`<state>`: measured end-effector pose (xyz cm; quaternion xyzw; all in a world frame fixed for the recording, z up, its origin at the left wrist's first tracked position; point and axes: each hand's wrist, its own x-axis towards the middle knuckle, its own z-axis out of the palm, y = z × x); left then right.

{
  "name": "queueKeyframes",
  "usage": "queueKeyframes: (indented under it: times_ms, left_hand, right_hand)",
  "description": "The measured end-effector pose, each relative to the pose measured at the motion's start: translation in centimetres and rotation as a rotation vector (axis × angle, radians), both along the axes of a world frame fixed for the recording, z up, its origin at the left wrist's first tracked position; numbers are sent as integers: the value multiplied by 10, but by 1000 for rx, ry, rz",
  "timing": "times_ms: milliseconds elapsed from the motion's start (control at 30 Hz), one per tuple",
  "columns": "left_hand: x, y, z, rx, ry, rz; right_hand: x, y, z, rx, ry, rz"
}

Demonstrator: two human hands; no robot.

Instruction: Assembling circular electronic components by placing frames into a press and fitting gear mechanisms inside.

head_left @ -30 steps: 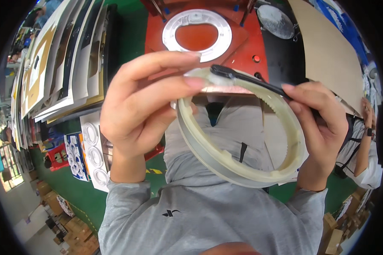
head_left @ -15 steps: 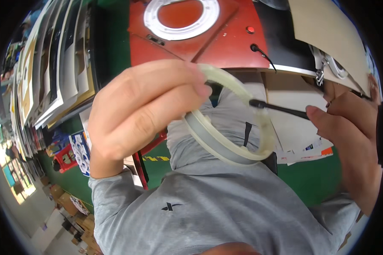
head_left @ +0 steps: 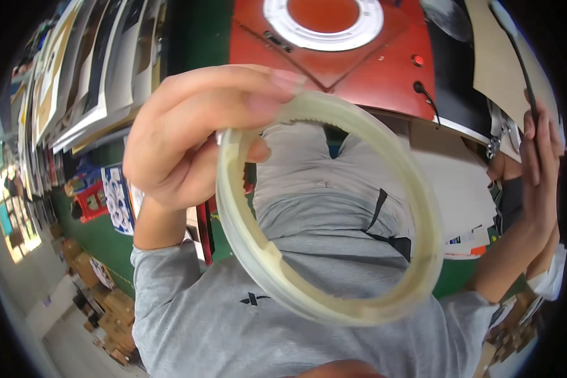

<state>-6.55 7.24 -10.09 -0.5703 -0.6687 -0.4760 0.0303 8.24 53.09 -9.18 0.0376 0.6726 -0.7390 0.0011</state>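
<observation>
A pale, milky translucent ring (head_left: 429,227) is held up in front of my body by my left hand (head_left: 186,135). The fingers and thumb close round the ring's upper left part, and its open middle faces up toward me. A notch or step shows on the inner wall at its lower left. Out at the far right, my right hand (head_left: 540,154) is raised, its fingers closed on a slim black stick-like tool (head_left: 516,47) that points upward. The tool is apart from the ring, and its exact kind cannot be made out.
Ahead stands a red-topped table (head_left: 334,75) bearing a white ring-shaped part (head_left: 373,19), a red button (head_left: 417,60) and a black cable (head_left: 427,96). Upright sheets (head_left: 94,75) crowd the left. White sheets (head_left: 444,183) lie under the table's edge. Cardboard boxes (head_left: 116,312) stand lower left.
The black tool has left the ring's edge, and my right hand has swung up and away to the right with it. The ring has turned to face me more and looks larger.
</observation>
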Motion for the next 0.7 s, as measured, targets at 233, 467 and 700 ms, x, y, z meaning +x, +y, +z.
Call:
queueKeyframes:
  times_ms: [233,467,700]
  left_hand:
    - [8,-9,-15,105,-125,75]
    - [10,-1,-24,122,-148,91]
    - [21,6,-22,297,33,29]
  right_hand:
    - [-18,-78,-58,88,11,-355]
    - [-37,-113,-87,180,50,-530]
    - [-61,-117,-118,46,103,-570]
